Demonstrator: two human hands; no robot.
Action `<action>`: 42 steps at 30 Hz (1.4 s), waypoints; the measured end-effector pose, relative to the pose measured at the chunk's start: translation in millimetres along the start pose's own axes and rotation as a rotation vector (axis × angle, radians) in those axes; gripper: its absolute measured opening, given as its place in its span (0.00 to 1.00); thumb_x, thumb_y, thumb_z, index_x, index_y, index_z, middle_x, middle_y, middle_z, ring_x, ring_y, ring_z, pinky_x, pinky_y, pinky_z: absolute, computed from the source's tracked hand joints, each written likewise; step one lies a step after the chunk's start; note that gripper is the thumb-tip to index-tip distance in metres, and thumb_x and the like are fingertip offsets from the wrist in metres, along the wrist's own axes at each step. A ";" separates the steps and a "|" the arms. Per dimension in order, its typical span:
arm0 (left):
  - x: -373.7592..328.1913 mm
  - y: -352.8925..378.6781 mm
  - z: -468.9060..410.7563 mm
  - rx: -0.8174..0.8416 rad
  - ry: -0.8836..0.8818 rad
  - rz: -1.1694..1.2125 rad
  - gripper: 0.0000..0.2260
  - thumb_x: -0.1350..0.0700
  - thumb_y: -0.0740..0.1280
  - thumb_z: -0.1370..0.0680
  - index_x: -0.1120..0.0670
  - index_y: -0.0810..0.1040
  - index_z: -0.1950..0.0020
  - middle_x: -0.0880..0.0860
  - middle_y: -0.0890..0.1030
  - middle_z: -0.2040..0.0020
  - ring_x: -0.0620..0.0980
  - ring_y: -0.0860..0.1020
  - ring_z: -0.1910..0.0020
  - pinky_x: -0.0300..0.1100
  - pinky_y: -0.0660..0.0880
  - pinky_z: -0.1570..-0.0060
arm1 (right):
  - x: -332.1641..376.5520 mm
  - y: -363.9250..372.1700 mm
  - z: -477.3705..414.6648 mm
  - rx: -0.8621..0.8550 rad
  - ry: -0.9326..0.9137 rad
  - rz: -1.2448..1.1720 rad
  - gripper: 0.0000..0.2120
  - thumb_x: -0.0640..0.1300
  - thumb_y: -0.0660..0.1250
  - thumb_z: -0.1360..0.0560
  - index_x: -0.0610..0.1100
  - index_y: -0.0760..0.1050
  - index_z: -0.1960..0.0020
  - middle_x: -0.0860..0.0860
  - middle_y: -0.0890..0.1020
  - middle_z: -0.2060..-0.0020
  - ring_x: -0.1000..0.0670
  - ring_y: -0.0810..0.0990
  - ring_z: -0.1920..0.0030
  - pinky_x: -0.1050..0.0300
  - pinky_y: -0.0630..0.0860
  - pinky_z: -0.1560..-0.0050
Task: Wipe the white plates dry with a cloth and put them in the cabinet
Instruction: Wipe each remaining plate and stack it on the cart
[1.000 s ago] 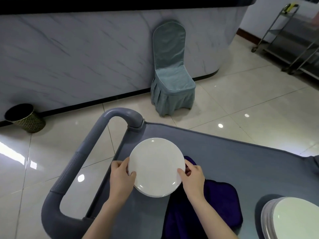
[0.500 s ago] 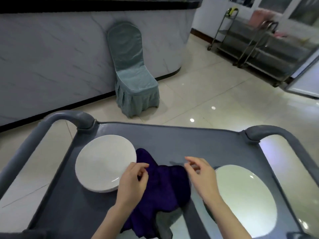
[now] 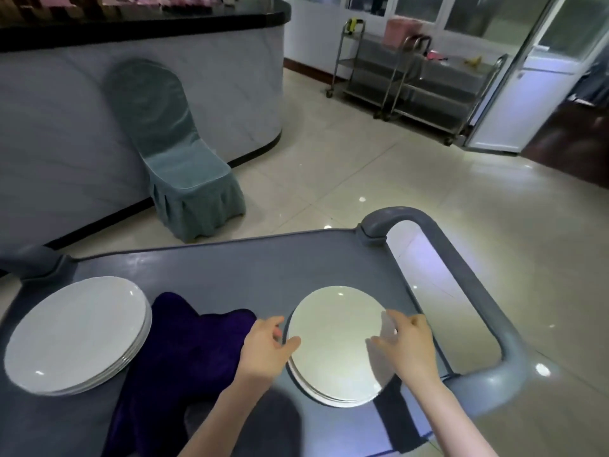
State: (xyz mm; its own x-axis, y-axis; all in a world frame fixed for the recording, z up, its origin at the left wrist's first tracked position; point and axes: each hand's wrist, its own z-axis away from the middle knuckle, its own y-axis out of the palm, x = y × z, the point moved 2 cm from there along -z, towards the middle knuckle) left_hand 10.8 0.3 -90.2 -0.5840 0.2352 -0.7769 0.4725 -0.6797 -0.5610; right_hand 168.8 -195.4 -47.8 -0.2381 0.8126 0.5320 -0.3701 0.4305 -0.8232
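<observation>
White plates [image 3: 333, 344], left hand [image 3: 263, 349], right hand [image 3: 410, 344] flanking

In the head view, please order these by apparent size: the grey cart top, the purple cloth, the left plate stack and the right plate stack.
1. grey cart top, clearly the largest.
2. purple cloth and left plate stack: they look alike, so I do not rank them.
3. right plate stack, the smallest.

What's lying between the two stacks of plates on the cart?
A crumpled purple cloth and the left hand, shown in the head view.
</observation>
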 end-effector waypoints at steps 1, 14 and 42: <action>-2.9 4.5 1.1 -0.003 -0.010 -0.003 0.19 0.54 0.74 0.27 0.53 0.78 0.37 0.52 0.77 0.50 0.51 0.78 0.54 0.44 0.75 0.46 | -5.2 -0.4 -0.6 0.020 0.011 -0.015 0.28 0.43 0.76 0.30 0.46 0.74 0.32 0.47 0.67 0.48 0.46 0.69 0.48 0.58 0.66 0.51; -6.9 15.9 9.9 -0.048 -0.185 0.204 0.18 0.63 0.71 0.32 0.50 0.80 0.44 0.47 0.83 0.61 0.47 0.82 0.59 0.39 0.80 0.56 | -28.6 7.0 -15.4 0.085 0.037 -0.171 0.25 0.35 0.76 0.34 0.44 0.77 0.38 0.42 0.79 0.57 0.40 0.75 0.49 0.56 0.65 0.63; 162.5 -148.1 74.7 -0.559 -0.336 0.156 0.11 0.60 0.70 0.24 0.45 0.82 0.48 0.43 0.83 0.54 0.39 0.80 0.54 0.36 0.76 0.50 | 147.6 130.6 9.5 0.235 0.011 -0.799 0.11 0.43 0.62 0.20 0.53 0.81 0.52 0.61 0.85 0.59 0.63 0.83 0.63 0.69 0.75 0.69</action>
State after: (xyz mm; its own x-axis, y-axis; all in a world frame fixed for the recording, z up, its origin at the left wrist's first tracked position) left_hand -203.3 87.3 -112.0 -0.6123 -0.1275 -0.7803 0.7860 -0.2048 -0.5833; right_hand 76.8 -22.9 -74.9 0.1843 0.3014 0.9355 -0.6021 0.7869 -0.1349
